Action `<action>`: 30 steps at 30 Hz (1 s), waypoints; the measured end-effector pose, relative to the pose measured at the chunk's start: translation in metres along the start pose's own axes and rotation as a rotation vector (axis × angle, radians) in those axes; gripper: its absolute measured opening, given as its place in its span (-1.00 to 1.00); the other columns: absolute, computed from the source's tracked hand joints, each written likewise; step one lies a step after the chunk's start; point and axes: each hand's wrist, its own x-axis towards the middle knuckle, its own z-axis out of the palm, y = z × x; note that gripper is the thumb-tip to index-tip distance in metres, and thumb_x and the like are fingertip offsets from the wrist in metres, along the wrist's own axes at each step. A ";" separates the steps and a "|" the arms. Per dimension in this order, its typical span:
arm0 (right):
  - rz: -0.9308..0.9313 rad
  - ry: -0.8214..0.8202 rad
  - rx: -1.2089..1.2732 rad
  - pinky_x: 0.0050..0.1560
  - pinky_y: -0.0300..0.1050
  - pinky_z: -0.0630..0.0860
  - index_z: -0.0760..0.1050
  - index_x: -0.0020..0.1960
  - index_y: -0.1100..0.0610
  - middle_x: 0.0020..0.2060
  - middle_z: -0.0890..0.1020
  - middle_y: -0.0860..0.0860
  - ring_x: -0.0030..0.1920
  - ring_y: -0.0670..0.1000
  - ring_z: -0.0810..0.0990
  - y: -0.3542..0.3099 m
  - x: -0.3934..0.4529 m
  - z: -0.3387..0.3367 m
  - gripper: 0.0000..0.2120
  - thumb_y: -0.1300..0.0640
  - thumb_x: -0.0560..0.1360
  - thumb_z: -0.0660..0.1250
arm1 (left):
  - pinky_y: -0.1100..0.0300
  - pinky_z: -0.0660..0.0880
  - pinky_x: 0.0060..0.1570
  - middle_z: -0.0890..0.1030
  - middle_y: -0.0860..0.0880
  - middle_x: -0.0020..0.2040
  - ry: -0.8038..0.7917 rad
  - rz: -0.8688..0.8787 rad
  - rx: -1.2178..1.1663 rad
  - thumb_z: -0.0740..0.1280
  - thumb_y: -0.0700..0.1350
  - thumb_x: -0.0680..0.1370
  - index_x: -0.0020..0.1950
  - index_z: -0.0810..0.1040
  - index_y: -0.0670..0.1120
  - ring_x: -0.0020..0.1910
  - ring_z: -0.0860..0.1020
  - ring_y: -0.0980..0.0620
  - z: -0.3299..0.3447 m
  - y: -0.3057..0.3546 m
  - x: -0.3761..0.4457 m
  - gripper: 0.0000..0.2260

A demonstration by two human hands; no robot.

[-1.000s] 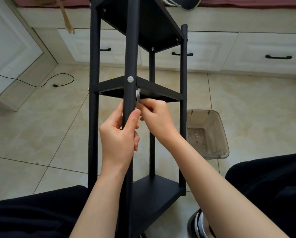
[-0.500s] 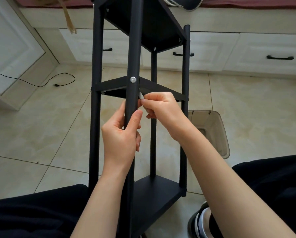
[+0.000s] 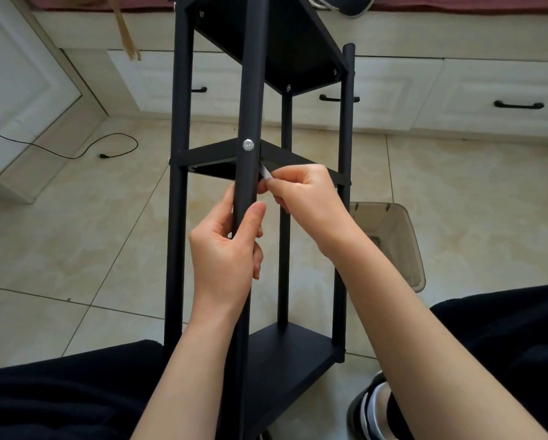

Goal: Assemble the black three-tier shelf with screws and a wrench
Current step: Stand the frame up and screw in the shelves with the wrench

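right hand (image 3: 301, 198) — raised toward middle tier | wrench (image 3: 265, 172) — tip now under tier corner

We see open floor (image 3: 75, 249) left of the shelf (image 3: 250, 90); a plastic bin (image 3: 393, 236) crowds its right side.

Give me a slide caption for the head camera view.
Left hand grips shelf post; right hand works wrench under middle tier.

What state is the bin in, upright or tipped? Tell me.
Upright: the bin stands on the floor beside the shelf, mouth facing up.
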 end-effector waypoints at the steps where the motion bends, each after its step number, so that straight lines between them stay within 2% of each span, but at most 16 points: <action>1: -0.006 0.012 -0.005 -0.05 -0.04 0.47 0.69 -0.11 0.16 -0.39 0.51 -0.10 -0.21 -0.10 0.47 0.000 0.000 0.001 -0.79 0.17 0.58 0.30 | 0.27 0.35 -0.58 0.46 0.01 -0.34 0.000 0.000 -0.002 0.36 -0.09 0.62 0.29 0.63 0.10 -0.58 0.38 0.04 0.000 0.000 0.000 -0.74; 4: -0.038 0.040 -0.004 -0.05 0.04 0.52 0.65 -0.26 0.04 -0.40 0.53 0.07 -0.26 0.02 0.47 -0.001 0.000 0.008 -0.73 0.18 0.58 0.30 | 0.26 0.34 -0.58 0.45 0.00 -0.34 0.007 -0.009 -0.002 0.36 -0.10 0.63 0.35 0.60 0.07 -0.58 0.37 0.05 0.000 -0.001 0.000 -0.71; 6: -0.058 0.042 0.007 -0.13 0.06 0.53 0.63 -0.31 0.06 -0.37 0.55 0.20 -0.30 0.07 0.45 0.001 -0.001 0.013 -0.70 0.18 0.58 0.31 | 0.25 0.33 -0.59 0.45 -0.02 -0.34 0.015 -0.014 -0.004 0.36 -0.11 0.63 0.36 0.59 0.07 -0.58 0.36 0.02 0.000 -0.001 0.001 -0.70; 9: -0.061 0.049 0.031 -0.03 0.17 0.58 0.69 -0.14 0.23 -0.25 0.65 0.25 -0.16 0.20 0.63 0.007 0.001 0.018 -0.77 0.16 0.59 0.32 | 0.24 0.34 -0.59 0.46 -0.03 -0.33 0.019 -0.012 -0.006 0.36 -0.10 0.63 0.35 0.59 0.06 -0.58 0.36 0.01 -0.001 -0.001 0.000 -0.70; 12: -0.054 0.057 0.045 0.03 0.22 0.57 0.70 -0.10 0.24 -0.20 0.69 0.23 -0.03 0.29 0.63 0.013 0.005 0.021 -0.78 0.14 0.58 0.34 | 0.23 0.32 -0.58 0.45 -0.03 -0.33 0.019 -0.019 -0.008 0.35 -0.11 0.63 0.33 0.61 0.03 -0.59 0.35 0.02 -0.001 -0.002 0.001 -0.73; 18: -0.119 0.123 0.033 0.04 0.12 0.57 0.71 -0.06 0.25 -0.20 0.72 0.12 -0.10 0.14 0.68 0.025 0.017 0.026 -0.83 0.17 0.55 0.39 | 0.23 0.32 -0.58 0.45 -0.08 -0.30 0.017 -0.028 -0.023 0.36 -0.09 0.63 0.33 0.60 0.03 -0.59 0.35 0.02 -0.002 -0.004 0.002 -0.73; 24: -0.248 0.277 -0.005 -0.06 0.05 0.56 0.71 -0.10 0.28 -0.21 0.73 0.10 -0.18 0.07 0.66 0.040 0.027 0.047 -0.86 0.23 0.52 0.41 | 0.22 0.30 -0.58 0.46 -0.07 -0.30 0.021 -0.030 -0.028 0.37 -0.08 0.63 0.31 0.62 0.04 -0.59 0.35 0.00 -0.003 -0.008 0.004 -0.75; 27: -0.286 0.357 0.005 -0.16 -0.09 0.52 0.70 -0.16 0.26 -0.28 0.71 0.09 -0.25 -0.01 0.60 0.046 0.029 0.059 -0.85 0.23 0.51 0.40 | 0.21 0.30 -0.58 0.45 -0.07 -0.30 0.021 -0.024 -0.022 0.36 -0.09 0.63 0.31 0.62 0.00 -0.59 0.35 -0.01 -0.004 -0.009 0.005 -0.75; 30: -0.298 0.365 0.023 -0.19 -0.14 0.48 0.69 -0.17 0.26 -0.29 0.70 0.08 -0.27 -0.01 0.59 0.049 0.028 0.067 -0.85 0.23 0.51 0.38 | 0.21 0.31 -0.59 0.44 -0.10 -0.30 0.020 -0.011 -0.012 0.35 -0.10 0.64 0.31 0.61 -0.04 -0.59 0.35 -0.01 -0.005 -0.010 0.005 -0.76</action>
